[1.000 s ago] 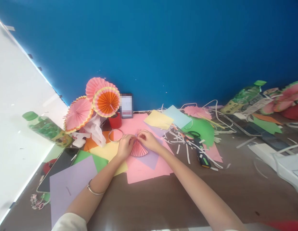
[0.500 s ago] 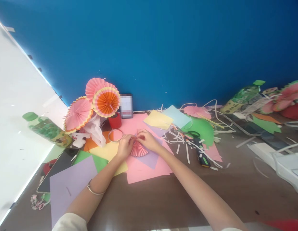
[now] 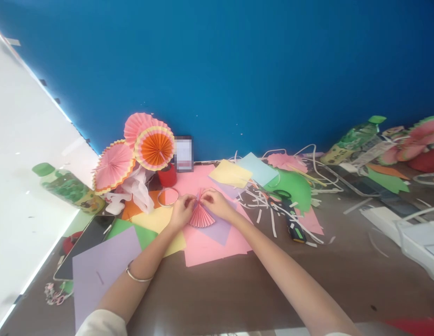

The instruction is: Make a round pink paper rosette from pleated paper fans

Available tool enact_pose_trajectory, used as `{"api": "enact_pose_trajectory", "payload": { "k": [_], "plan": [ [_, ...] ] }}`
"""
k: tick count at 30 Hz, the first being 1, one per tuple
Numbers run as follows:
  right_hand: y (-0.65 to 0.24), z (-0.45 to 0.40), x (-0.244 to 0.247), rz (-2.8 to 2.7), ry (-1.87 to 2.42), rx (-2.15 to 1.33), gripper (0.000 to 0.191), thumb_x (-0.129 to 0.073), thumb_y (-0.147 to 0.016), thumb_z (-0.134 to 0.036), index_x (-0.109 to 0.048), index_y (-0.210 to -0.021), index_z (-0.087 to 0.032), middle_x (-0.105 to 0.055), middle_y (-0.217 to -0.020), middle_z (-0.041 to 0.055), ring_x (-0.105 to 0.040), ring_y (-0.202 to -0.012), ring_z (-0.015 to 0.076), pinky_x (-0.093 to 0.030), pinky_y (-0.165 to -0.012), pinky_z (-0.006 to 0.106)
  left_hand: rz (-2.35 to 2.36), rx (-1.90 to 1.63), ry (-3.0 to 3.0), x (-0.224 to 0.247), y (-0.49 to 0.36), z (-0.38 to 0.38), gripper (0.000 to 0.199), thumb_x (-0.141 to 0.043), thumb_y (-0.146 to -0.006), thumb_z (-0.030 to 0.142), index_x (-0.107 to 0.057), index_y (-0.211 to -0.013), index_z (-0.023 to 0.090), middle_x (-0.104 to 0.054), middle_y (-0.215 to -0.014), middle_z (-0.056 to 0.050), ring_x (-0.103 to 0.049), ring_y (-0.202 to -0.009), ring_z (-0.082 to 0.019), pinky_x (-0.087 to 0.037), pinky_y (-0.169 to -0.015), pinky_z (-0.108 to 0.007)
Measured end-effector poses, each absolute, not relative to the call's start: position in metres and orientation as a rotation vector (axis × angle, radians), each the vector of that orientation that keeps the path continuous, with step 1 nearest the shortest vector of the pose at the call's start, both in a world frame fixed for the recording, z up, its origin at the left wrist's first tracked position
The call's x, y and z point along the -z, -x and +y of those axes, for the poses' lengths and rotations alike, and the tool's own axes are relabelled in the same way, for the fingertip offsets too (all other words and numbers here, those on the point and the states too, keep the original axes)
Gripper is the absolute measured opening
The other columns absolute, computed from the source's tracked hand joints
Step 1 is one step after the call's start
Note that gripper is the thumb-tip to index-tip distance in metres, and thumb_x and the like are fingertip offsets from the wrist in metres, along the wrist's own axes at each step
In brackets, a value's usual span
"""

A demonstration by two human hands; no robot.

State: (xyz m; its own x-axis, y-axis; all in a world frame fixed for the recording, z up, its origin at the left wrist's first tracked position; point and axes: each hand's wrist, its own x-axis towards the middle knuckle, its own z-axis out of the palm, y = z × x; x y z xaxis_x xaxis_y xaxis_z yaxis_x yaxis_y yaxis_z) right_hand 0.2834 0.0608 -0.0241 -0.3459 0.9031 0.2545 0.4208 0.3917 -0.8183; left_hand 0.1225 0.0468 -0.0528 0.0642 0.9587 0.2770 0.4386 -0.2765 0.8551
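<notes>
A pleated pink paper fan (image 3: 202,216) is spread between my hands above pink and purple sheets, its narrow middle near my fingertips. My left hand (image 3: 183,210), fingers bent together, is at the fan's left side and pinches its folds. From the right, my right hand (image 3: 214,203) pinches the fan near its middle with thumb and fingers. The pink sheet (image 3: 206,254) lies on the table, with a purple sheet (image 3: 220,233) on top of it.
Paper rosettes (image 3: 155,148) stand at the back left beside a red cup (image 3: 167,176). Left lie a bottle (image 3: 67,187), a phone (image 3: 84,247) and a purple sheet (image 3: 101,266). Right are white paper strips (image 3: 259,198), scissors (image 3: 294,229), cables and a power strip (image 3: 388,228).
My hands have moved slightly apart, and more of the fan's pleated middle and upper part shows between them.
</notes>
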Motion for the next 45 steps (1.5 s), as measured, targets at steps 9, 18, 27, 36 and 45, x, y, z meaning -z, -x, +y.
{"api": "enact_pose_trajectory", "payload": {
  "k": [9,18,27,36,45],
  "plan": [
    [-0.2838,0.0613,0.0249,-1.940,1.152,-0.842,0.010,-0.053,-0.074,-0.016,-0.057,-0.065,-0.016,-0.057,-0.080,0.0034,-0.055,-0.075,0.0141,-0.044,-0.070,0.029,1.398,-1.148,-1.755,0.0542,-0.1214,0.0477,0.016,-0.047,-0.080,0.023,-0.060,-0.083,0.015,-0.066,-0.080,-0.006,-0.061,-0.071,-0.015,-0.047,-0.068,-0.028],
    [-0.2827,0.0587,0.0258,-1.905,1.127,-0.855,0.008,-0.055,-0.074,-0.018,-0.058,-0.067,-0.017,-0.057,-0.086,0.0042,-0.056,-0.077,0.0138,-0.045,-0.072,0.029,1.404,-1.149,-1.749,0.0522,-0.1212,0.0462,0.015,-0.047,-0.080,0.022,-0.060,-0.084,0.015,-0.066,-0.079,-0.006,-0.060,-0.068,-0.014,-0.047,-0.066,-0.027],
    [-0.2860,0.0587,0.0201,-1.911,1.150,-0.863,0.007,-0.054,-0.073,-0.017,-0.059,-0.068,-0.017,-0.057,-0.083,0.0041,-0.055,-0.076,0.0145,-0.044,-0.070,0.030,1.389,-1.152,-1.737,0.0498,-0.1218,0.0455,0.016,-0.046,-0.081,0.024,-0.059,-0.083,0.016,-0.066,-0.079,-0.005,-0.060,-0.070,-0.015,-0.047,-0.067,-0.027],
    [-0.2911,0.0580,0.0171,-1.928,1.168,-0.831,0.010,-0.053,-0.075,-0.018,-0.059,-0.067,-0.016,-0.057,-0.077,0.0031,-0.054,-0.072,0.0144,-0.043,-0.067,0.029,1.360,-1.156,-1.727,0.0491,-0.1217,0.0459,0.015,-0.044,-0.081,0.023,-0.058,-0.083,0.016,-0.066,-0.077,-0.004,-0.061,-0.071,-0.014,-0.047,-0.068,-0.027],
    [-0.2832,0.0595,0.0234,-1.935,1.135,-0.805,0.009,-0.055,-0.073,-0.015,-0.059,-0.065,-0.017,-0.057,-0.080,0.0033,-0.055,-0.073,0.0141,-0.044,-0.068,0.028,1.372,-1.166,-1.696,0.0520,-0.1221,0.0469,0.012,-0.051,-0.076,0.022,-0.059,-0.081,0.015,-0.065,-0.077,-0.005,-0.060,-0.067,-0.013,-0.047,-0.064,-0.025]
  ]
}}
